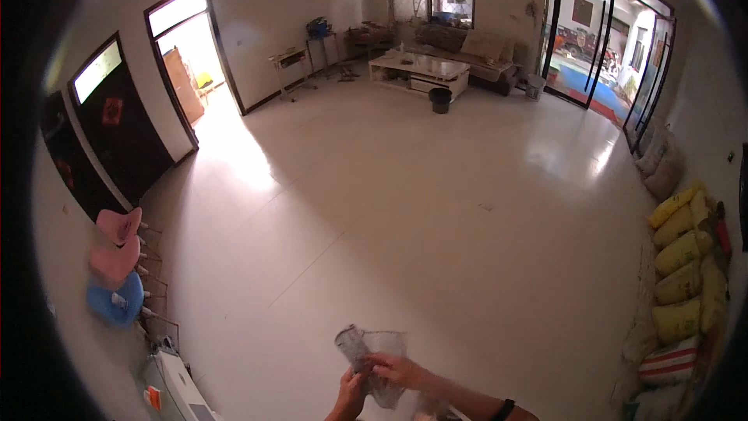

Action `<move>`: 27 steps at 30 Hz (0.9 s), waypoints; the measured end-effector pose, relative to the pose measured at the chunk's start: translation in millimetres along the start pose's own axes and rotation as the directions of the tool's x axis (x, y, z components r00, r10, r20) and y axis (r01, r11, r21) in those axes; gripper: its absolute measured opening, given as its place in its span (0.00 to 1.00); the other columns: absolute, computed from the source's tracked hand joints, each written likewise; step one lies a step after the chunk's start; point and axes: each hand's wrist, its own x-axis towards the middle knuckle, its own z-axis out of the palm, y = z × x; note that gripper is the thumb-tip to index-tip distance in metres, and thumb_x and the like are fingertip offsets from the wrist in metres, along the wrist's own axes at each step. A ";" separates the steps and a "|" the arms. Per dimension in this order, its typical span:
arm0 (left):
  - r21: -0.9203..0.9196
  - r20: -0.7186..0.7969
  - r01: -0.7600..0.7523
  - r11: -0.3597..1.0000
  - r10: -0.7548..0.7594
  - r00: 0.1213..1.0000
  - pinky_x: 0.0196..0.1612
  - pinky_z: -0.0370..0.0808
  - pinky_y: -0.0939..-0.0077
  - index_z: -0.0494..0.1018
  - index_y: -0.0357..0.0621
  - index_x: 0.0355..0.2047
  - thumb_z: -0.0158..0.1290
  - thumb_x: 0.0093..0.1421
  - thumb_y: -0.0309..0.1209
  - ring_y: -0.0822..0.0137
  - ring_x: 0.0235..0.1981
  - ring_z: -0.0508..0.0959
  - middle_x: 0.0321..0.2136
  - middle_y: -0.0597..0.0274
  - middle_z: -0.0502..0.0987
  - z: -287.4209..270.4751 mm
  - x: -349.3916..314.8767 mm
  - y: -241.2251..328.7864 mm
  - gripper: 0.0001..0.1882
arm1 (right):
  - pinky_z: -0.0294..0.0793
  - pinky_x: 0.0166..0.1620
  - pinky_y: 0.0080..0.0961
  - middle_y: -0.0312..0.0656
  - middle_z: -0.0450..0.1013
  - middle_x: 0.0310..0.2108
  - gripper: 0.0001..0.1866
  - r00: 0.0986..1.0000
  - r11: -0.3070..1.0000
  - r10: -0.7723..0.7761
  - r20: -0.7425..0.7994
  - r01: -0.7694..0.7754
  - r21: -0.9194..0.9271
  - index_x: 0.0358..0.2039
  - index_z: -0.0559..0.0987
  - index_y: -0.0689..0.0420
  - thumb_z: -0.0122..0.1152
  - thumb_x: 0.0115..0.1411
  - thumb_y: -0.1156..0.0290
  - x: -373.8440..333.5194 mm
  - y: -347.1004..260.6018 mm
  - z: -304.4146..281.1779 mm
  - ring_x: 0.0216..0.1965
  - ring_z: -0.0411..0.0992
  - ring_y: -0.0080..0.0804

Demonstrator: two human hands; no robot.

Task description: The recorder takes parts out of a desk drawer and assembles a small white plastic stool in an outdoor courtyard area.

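Near the lower edge, both hands are on a thin grey, partly see-through plastic bag (386, 343). Its left part is bunched into a roll-like shape, while the rest spreads to the right and hangs down below my hands. My left hand (352, 391) grips the lower end of the rolled part, its fingers closed. From the right, my right hand (396, 370) reaches across the bag and pinches it close to the left fingertips. The exact fold between the fingers is too small to make out. A dark band (505, 409) circles my right wrist.
Pink chairs (115, 260) and a blue chair (117, 300) line the left wall, with a white appliance-like box (181, 382) nearer. Stacked yellow sacks (676, 253) stand along the right. Farther off are a black bucket (440, 101), a white low table (425, 68) and a sofa (475, 51).
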 end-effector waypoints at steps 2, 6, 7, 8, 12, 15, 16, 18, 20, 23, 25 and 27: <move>0.226 0.089 -0.118 0.967 0.100 0.991 0.45 0.71 0.72 0.67 0.34 0.47 0.45 0.60 0.32 0.67 0.41 0.74 0.39 0.59 0.74 17.9 60.7 -8.9 0.17 | 0.73 0.42 0.27 0.44 0.72 0.44 0.21 0.973 0.997 0.054 -0.225 -0.065 -0.040 0.56 0.66 0.52 0.50 0.62 0.66 -11.7 -21.7 -60.2 0.35 0.73 0.31; 0.322 0.152 -0.011 0.947 -0.040 0.987 0.51 0.66 0.70 0.67 0.33 0.50 0.45 0.60 0.30 0.65 0.45 0.71 0.43 0.57 0.73 133.4 134.1 57.0 0.19 | 0.73 0.43 0.28 0.44 0.71 0.44 0.23 0.773 1.000 -0.015 -0.634 -0.001 -0.025 0.54 0.68 0.53 0.58 0.58 0.65 -4.8 -28.6 -167.7 0.38 0.73 0.32; 0.386 0.189 0.000 0.923 -0.079 0.979 0.52 0.65 0.70 0.66 0.33 0.50 0.45 0.60 0.30 0.65 0.46 0.71 0.45 0.57 0.73 148.8 152.1 63.1 0.19 | 0.73 0.43 0.28 0.44 0.71 0.44 0.23 0.782 1.000 -0.018 -0.623 0.005 -0.023 0.54 0.68 0.53 0.58 0.58 0.65 -1.7 -32.9 -194.4 0.38 0.73 0.32; 0.477 0.196 -0.019 0.879 -0.086 0.977 0.53 0.66 0.69 0.67 0.33 0.50 0.46 0.61 0.31 0.64 0.46 0.72 0.45 0.58 0.73 149.7 186.5 49.3 0.19 | 0.73 0.45 0.28 0.45 0.70 0.46 0.24 0.804 0.997 0.066 -0.591 -0.022 0.080 0.53 0.68 0.54 0.60 0.56 0.66 -2.6 -38.8 -222.6 0.40 0.72 0.32; 0.643 0.336 -0.031 0.766 -0.245 0.909 0.52 0.67 0.70 0.65 0.35 0.53 0.45 0.64 0.33 0.65 0.45 0.72 0.46 0.58 0.72 234.5 303.8 54.1 0.20 | 0.72 0.48 0.29 0.45 0.69 0.47 0.23 0.740 0.944 0.225 -0.634 -0.326 -0.045 0.51 0.69 0.57 0.62 0.54 0.69 -3.7 -42.3 -342.9 0.44 0.71 0.35; 0.610 0.480 -0.091 0.787 -0.276 0.833 0.50 0.67 0.72 0.66 0.40 0.54 0.48 0.61 0.34 0.69 0.45 0.71 0.45 0.58 0.74 320.1 372.8 49.3 0.21 | 0.70 0.50 0.31 0.42 0.69 0.46 0.21 0.595 0.975 0.073 -0.800 -0.213 -0.069 0.49 0.69 0.58 0.60 0.54 0.73 -16.8 -17.8 -427.4 0.46 0.69 0.35; 0.624 0.544 -0.125 0.771 -0.314 0.778 0.50 0.68 0.72 0.66 0.41 0.54 0.48 0.62 0.35 0.69 0.45 0.71 0.45 0.58 0.74 348.2 393.8 56.5 0.21 | 0.69 0.50 0.32 0.42 0.68 0.46 0.20 0.563 0.996 0.034 -0.826 -0.089 -0.020 0.48 0.69 0.59 0.59 0.55 0.75 -22.9 -19.5 -452.4 0.47 0.68 0.34; 0.648 0.601 -0.149 0.747 -0.382 0.702 0.49 0.68 0.72 0.66 0.42 0.54 0.48 0.62 0.36 0.69 0.46 0.71 0.45 0.58 0.73 392.5 441.8 51.0 0.21 | 0.68 0.51 0.33 0.43 0.68 0.46 0.18 0.506 0.998 0.024 -0.862 0.036 0.049 0.47 0.69 0.60 0.58 0.55 0.77 -40.2 -28.1 -500.3 0.48 0.67 0.34; 0.633 0.653 -0.134 0.762 -0.433 0.622 0.50 0.67 0.71 0.67 0.43 0.54 0.45 0.63 0.38 0.67 0.47 0.71 0.46 0.58 0.73 424.4 495.7 18.1 0.21 | 0.66 0.52 0.36 0.45 0.66 0.49 0.19 0.385 0.966 0.158 -0.910 0.132 0.223 0.48 0.67 0.62 0.57 0.56 0.75 -56.9 -38.4 -550.5 0.51 0.65 0.35; 0.595 0.595 0.069 0.801 -0.496 0.633 0.55 0.66 0.58 0.63 0.40 0.57 0.42 0.64 0.48 0.55 0.51 0.71 0.52 0.52 0.69 502.0 585.1 15.1 0.29 | 0.65 0.53 0.37 0.47 0.65 0.49 0.23 0.256 0.878 0.209 -0.944 0.376 0.296 0.51 0.65 0.63 0.58 0.56 0.70 -76.8 -27.2 -651.8 0.51 0.65 0.35; 0.573 0.611 0.002 0.820 -0.428 0.666 0.58 0.62 0.56 0.61 0.39 0.58 0.42 0.64 0.48 0.55 0.54 0.68 0.54 0.52 0.67 568.9 630.7 27.6 0.29 | 0.65 0.53 0.37 0.46 0.66 0.48 0.26 0.206 0.754 0.301 -0.931 0.547 0.365 0.53 0.63 0.63 0.59 0.56 0.67 -102.4 -12.7 -725.7 0.49 0.66 0.35; 0.436 0.570 0.177 0.882 -0.423 0.704 0.57 0.63 0.54 0.57 0.40 0.60 0.43 0.64 0.46 0.52 0.56 0.66 0.55 0.52 0.65 642.1 657.8 37.8 0.30 | 0.65 0.53 0.36 0.45 0.66 0.48 0.28 0.171 0.639 0.321 -0.932 0.687 0.346 0.53 0.62 0.64 0.59 0.56 0.66 -132.7 23.3 -803.3 0.47 0.66 0.35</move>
